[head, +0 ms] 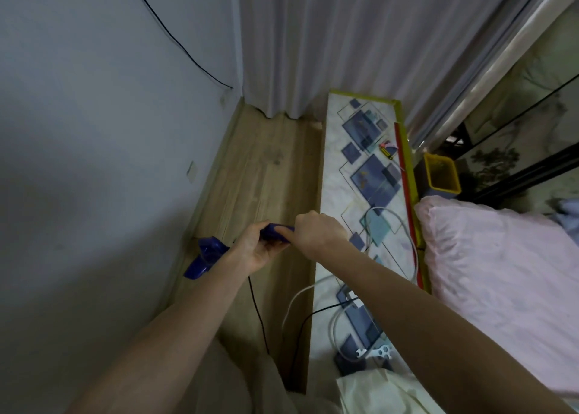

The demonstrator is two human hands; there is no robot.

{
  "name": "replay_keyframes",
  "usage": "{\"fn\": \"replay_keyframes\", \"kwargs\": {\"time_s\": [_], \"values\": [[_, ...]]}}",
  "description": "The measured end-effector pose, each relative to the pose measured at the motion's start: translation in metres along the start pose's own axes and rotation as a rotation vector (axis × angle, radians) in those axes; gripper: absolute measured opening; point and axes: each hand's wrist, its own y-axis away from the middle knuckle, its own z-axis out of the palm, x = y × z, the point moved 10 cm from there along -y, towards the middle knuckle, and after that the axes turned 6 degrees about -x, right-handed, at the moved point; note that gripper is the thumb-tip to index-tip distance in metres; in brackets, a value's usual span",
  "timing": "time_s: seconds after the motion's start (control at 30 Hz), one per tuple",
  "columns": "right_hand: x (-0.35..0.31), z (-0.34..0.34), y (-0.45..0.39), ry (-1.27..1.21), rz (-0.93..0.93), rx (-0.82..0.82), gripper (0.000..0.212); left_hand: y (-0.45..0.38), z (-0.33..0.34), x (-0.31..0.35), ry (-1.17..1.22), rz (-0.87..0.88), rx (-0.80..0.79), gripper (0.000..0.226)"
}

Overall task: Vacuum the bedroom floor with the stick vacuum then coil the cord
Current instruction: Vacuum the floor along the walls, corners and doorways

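A patterned bench (360, 175) ran along the pink bed (501, 272). Left of the bench, over the wood floor (266, 175), the blue vacuum handle (275, 230) was gripped by both hands, left hand (255, 249) curled underneath, right hand (316, 232) fisted on top. Its black cord (257, 313) hung down left of the bench; a white cable (404, 225) looped on it.

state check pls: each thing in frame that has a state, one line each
left hand: grips the blue vacuum handle from below
right hand: curled over the handle's far end
blue vacuum handle: held in both hands, above the wood floor
black cord: loose, trailing down, not coiled
white cable: looped loosely on the patterned board
curtain: drawn, hanging to the floor
yellow bin: open-topped, upright by the bed
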Motion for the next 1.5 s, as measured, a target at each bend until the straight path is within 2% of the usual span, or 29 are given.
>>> {"fn": "replay_keyframes", "kwargs": {"time_s": [0.3, 0.47, 0.7, 0.8, 0.97, 1.23, 1.37, 1.5], "values": [[-0.058, -0.062, -0.071, 0.162, -0.06, -0.004, 0.07, -0.021, -0.003, 0.087, 0.136, 0.024, -0.088, 0.037], [-0.094, -0.09, -0.1, 0.259, -0.064, -0.039, 0.069, -0.025, -0.011, 0.132, 0.155, 0.03, -0.117, 0.03], [-0.123, -0.105, -0.112, 0.407, -0.142, -0.013, 0.069, -0.033, -0.019, 0.15, 0.306, 0.094, -0.238, 0.044], [-0.113, -0.104, -0.113, 0.408, -0.136, -0.01, 0.07, -0.038, -0.014, 0.143, 0.339, 0.065, -0.267, 0.046], [-0.09, -0.104, -0.116, 0.381, -0.112, -0.047, 0.069, -0.048, 0.001, 0.137, 0.392, 0.047, -0.209, 0.039], [-0.038, -0.125, -0.123, 0.445, -0.099, -0.065, 0.063, -0.069, 0.057, 0.113, 0.497, -0.038, -0.191, 0.026], [0.0, -0.118, -0.114, 0.423, -0.079, -0.053, 0.064, -0.076, 0.077, 0.086, 0.402, -0.077, -0.176, 0.04], [0.02, -0.099, -0.115, 0.367, -0.074, -0.072, 0.068, -0.08, 0.077, 0.071, 0.305, -0.074, -0.114, 0.037]]}}
